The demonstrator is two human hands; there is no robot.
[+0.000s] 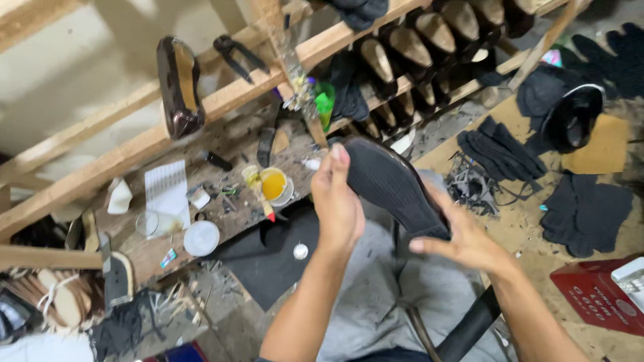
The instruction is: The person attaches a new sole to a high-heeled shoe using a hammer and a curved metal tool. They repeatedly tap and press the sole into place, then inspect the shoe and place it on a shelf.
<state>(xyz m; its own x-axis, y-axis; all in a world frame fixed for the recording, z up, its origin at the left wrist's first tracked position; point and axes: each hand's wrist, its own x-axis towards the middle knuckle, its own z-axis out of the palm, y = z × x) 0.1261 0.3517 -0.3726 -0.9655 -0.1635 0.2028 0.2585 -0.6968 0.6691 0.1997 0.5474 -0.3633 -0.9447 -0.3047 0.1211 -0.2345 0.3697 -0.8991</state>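
I hold a black shoe (392, 184) sole-up over my lap, its toe pointing away from me. My left hand (335, 201) grips the toe end, thumb lying on the textured black sole. My right hand (463, 234) clasps the heel end from the right, fingers wrapped under it. Just left of the shoe, on the wooden bench (168, 251), stands an open tin of yellow glue (275, 186) with a brush (260, 194) beside it.
A dark brown shoe (180, 84) rests on the wooden rail. A rack of shoe lasts (429, 40) runs along the top right. Black fabric pieces (583, 208) and scraps lie on the floor at right, a red crate (597, 295) at lower right. Lids, paper and tools litter the bench.
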